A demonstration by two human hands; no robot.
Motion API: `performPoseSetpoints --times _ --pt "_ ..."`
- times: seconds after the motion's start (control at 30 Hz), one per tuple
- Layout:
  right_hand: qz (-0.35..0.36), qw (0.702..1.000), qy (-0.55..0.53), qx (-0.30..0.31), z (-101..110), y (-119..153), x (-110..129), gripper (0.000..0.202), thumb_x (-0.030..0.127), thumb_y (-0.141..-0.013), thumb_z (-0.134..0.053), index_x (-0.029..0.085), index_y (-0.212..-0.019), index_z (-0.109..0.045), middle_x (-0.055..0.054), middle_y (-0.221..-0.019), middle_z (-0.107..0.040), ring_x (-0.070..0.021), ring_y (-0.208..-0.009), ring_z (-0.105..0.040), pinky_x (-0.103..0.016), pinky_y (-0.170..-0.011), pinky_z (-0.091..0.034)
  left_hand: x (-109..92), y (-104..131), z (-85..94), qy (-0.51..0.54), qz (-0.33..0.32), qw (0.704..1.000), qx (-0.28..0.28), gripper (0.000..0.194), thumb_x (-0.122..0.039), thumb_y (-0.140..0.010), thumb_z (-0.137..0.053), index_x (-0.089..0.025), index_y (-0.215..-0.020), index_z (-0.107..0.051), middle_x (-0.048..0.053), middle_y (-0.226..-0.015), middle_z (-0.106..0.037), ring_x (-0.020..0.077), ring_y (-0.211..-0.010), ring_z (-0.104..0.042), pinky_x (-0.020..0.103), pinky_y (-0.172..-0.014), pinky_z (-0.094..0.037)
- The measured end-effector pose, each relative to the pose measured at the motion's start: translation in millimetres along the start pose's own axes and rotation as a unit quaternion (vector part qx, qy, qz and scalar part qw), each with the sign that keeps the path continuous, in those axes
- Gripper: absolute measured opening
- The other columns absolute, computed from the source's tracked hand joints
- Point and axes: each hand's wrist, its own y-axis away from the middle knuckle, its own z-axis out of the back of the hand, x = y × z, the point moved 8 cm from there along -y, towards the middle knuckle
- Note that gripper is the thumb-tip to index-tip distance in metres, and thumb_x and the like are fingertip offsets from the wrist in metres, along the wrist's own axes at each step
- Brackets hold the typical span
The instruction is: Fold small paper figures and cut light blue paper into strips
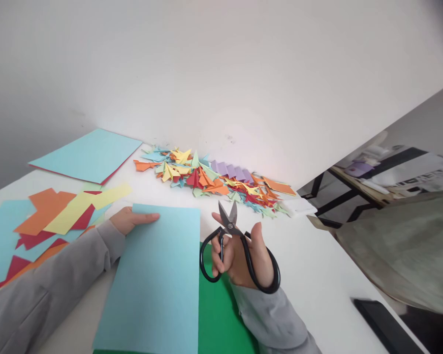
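My left hand [135,220] grips the left edge of a light blue sheet of paper [162,280] near its top corner, thumb on top and the other fingers hidden beneath. The sheet lies over a green sheet or mat [221,305]. To its right, my right hand [239,255] holds black-handled scissors [231,226], with thumb and fingers through the loops. Their blades are parted and point away from me, apart from the paper.
Small folded paper pieces [195,174] in many colours lie along the wall. Coloured paper scraps [55,211] spread at the left, below a stack of sheets [88,152]. A black phone-like object [384,324] rests near the right table edge. A shelf [354,182] stands beyond.
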Motion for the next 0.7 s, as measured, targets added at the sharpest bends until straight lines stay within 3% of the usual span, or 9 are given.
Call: performPoseSetpoints --times 0.2,0.47,0.6,0.7 --pt "0.023 0.999 0.020 -0.034 2 0 2 0.074 0.070 -0.069 -0.040 0.022 -0.126 -0.040 0.001 -0.062 -0.055 -0.0139 -0.041 -0.052 -0.032 -0.042 -0.045 -3 -1 -4.5 -0.048 -0.008 0.998 0.032 0.051 -0.032 -0.030 -0.081 -0.009 -0.072 -0.067 0.012 -0.069 -0.068 0.0262 -0.059 -0.063 0.037 -0.056 -0.052" --pt "0.126 0.978 0.058 -0.157 29 1 19 0.053 0.059 -0.074 -0.044 0.023 -0.113 -0.044 0.003 -0.060 -0.055 -0.0141 -0.042 -0.052 -0.030 -0.040 -0.044 -6 -4 -1.0 -0.076 -0.044 0.996 0.022 0.052 -0.033 -0.026 -0.081 -0.010 -0.071 -0.067 0.011 -0.068 -0.068 0.0261 -0.059 -0.063 0.038 -0.057 -0.051" --pt "0.201 0.943 0.105 -0.242 46 5 32 0.043 0.056 -0.072 -0.049 0.024 -0.099 -0.044 0.006 -0.057 -0.052 -0.0130 -0.040 -0.052 -0.028 -0.039 -0.044 -5 -11 -1.1 -0.087 -0.066 0.993 0.039 0.052 -0.031 -0.025 -0.081 -0.010 -0.071 -0.067 0.010 -0.069 -0.069 0.0273 -0.063 -0.063 0.040 -0.062 -0.051" --pt "0.255 0.887 0.190 -0.334 61 17 41 0.042 0.054 -0.069 -0.054 0.023 -0.095 -0.043 0.006 -0.058 -0.051 -0.0120 -0.041 -0.051 -0.025 -0.038 -0.042 -4 -17 -1.2 -0.091 -0.088 0.991 0.052 0.054 -0.029 -0.024 -0.081 -0.011 -0.072 -0.066 0.010 -0.068 -0.068 0.0288 -0.067 -0.063 0.041 -0.065 -0.050"
